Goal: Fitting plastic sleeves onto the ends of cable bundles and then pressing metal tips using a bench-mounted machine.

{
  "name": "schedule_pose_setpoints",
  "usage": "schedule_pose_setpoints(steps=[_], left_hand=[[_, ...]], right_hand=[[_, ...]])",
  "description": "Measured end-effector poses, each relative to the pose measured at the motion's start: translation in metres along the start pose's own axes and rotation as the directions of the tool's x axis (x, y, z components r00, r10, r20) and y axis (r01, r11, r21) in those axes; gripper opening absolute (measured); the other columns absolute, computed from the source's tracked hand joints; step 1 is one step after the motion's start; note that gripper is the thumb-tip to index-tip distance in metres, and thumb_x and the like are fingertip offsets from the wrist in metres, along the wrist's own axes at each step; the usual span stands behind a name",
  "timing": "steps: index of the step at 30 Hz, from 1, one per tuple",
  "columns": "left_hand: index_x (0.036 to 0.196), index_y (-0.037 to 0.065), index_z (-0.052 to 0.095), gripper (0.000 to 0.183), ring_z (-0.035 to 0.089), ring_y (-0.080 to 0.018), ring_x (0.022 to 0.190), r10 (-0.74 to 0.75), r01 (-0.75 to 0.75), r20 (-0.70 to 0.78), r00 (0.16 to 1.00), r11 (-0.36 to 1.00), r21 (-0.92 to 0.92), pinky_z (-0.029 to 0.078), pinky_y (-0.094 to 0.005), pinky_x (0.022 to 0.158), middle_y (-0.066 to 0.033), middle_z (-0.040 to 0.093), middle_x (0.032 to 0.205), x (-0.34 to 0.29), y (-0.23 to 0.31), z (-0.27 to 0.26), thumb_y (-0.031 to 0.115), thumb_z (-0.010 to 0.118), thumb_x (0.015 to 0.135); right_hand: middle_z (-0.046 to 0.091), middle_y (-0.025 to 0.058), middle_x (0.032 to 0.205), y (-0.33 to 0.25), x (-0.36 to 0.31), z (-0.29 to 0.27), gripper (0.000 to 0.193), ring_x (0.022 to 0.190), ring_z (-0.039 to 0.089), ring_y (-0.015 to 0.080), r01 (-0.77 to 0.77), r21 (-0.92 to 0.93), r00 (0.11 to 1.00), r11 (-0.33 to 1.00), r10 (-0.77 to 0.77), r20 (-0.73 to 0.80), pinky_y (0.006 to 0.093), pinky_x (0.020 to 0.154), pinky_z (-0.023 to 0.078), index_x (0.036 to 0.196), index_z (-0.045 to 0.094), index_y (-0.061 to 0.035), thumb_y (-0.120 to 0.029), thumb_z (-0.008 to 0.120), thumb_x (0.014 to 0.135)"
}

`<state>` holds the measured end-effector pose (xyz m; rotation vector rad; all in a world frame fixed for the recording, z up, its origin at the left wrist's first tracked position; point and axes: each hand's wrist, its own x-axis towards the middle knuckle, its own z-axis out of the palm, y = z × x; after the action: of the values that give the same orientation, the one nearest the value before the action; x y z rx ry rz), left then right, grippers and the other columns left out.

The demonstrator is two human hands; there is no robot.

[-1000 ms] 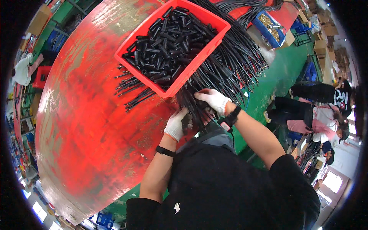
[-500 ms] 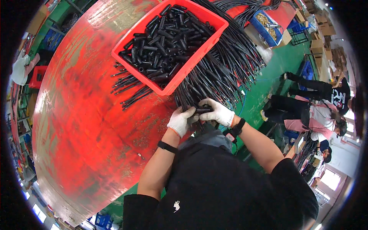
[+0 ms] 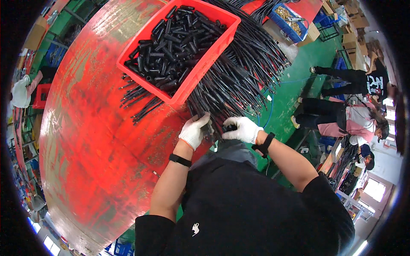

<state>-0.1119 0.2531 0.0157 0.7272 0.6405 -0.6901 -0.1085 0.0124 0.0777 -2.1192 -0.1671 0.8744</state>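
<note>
Many tubes (image 3: 171, 47) in red crate (image 3: 204, 64)

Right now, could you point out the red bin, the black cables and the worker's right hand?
Red bin (image 3: 208, 62), head view: its outer side wall.
Black cables (image 3: 244, 70), head view: middle of the bundle.
Right hand (image 3: 245, 129), head view: its gloved back.

Red bin (image 3: 206, 71), black sleeves (image 3: 168, 52) and cables (image 3: 239, 81), white-gloved fingers (image 3: 232, 121), mottled red-and-tan table (image 3: 106, 141).
</note>
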Motion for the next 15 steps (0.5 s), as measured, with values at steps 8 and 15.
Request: schedule_pose_setpoints(steps=[8, 15], left_hand=[[0.115, 0.008, 0.068, 0.022, 0.066, -0.0179, 0.085, 0.027, -0.027, -0.019, 0.999, 1.0, -0.003, 0.057, -0.037, 0.075, -0.0016, 0.068, 0.098, 0.009, -0.01, 0.007, 0.019, 0.079, 0.099], [0.119, 0.008, 0.069, 0.026, 0.071, -0.0192, 0.092, 0.066, -0.067, -0.079, 0.995, 0.998, -0.011, 0.059, -0.0377, 0.078, -0.0037, 0.072, 0.106, 0.018, -0.023, 0.007, 0.016, 0.081, 0.098]], right_hand=[[0.077, 0.0173, 0.12, 0.006, -0.026, 0.005, 0.053, 0.112, 0.073, 0.0289, -0.027, -0.043, 0.991, 0.999, 0.032, 0.132, 0.0377, 0.101, 0.055, 0.128, 0.073, -0.0031, -0.035, 0.085, 0.087], [0.078, 0.0155, 0.116, 0.009, -0.022, 0.007, 0.056, 0.109, 0.073, 0.0254, -0.062, 0.038, 0.982, 0.997, 0.054, 0.183, 0.0367, 0.098, 0.056, 0.129, 0.072, 0.0006, -0.035, 0.085, 0.088]])
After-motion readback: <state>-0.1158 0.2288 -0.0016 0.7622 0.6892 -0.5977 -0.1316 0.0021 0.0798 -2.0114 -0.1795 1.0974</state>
